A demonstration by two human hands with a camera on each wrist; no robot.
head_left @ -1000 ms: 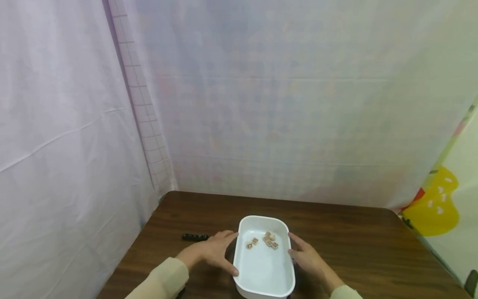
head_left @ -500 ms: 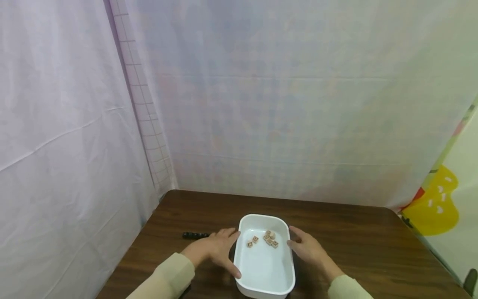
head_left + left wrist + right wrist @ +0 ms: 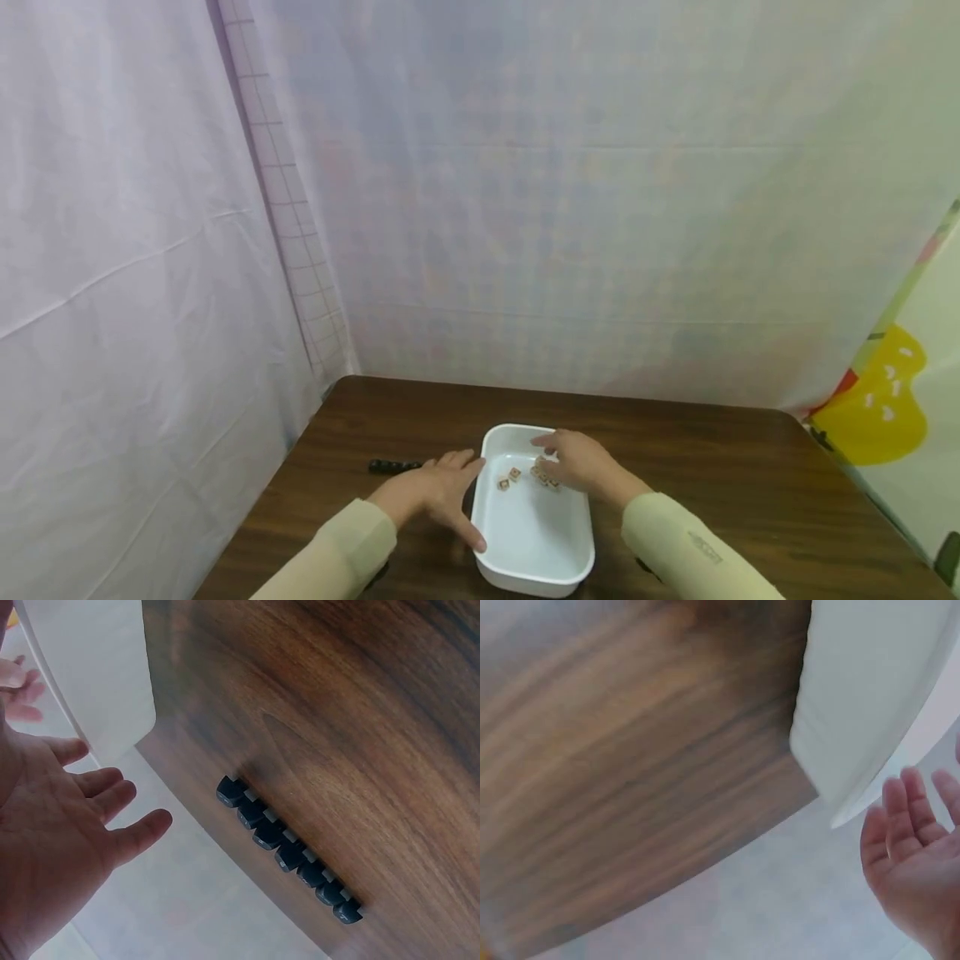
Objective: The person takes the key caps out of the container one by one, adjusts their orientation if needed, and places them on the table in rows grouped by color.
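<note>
A white tray [image 3: 525, 533] with rounded corners stands on the brown table, several small beige pieces with brown square markings [image 3: 514, 474] lying in its far half. My left hand [image 3: 442, 490] is spread along the tray's left side, its thumb on the rim; in the left wrist view this hand [image 3: 67, 802] shows straight, parted fingers. Over the right rim reaches my right hand [image 3: 581, 460], its fingertips above the clustered pieces and partly hiding them. The right wrist view shows the same hand [image 3: 919, 847] with loosely bent fingers and nothing in it.
Left of the tray, beyond my left hand, lies a row of several small black blocks [image 3: 289, 851]. The wooden table [image 3: 690, 492] ends at pale hanging sheets [image 3: 570, 250] at the back and left.
My right hand has left the outside of the tray's right rim and moved inward over the beige pieces. The left hand keeps its place at the left rim.
</note>
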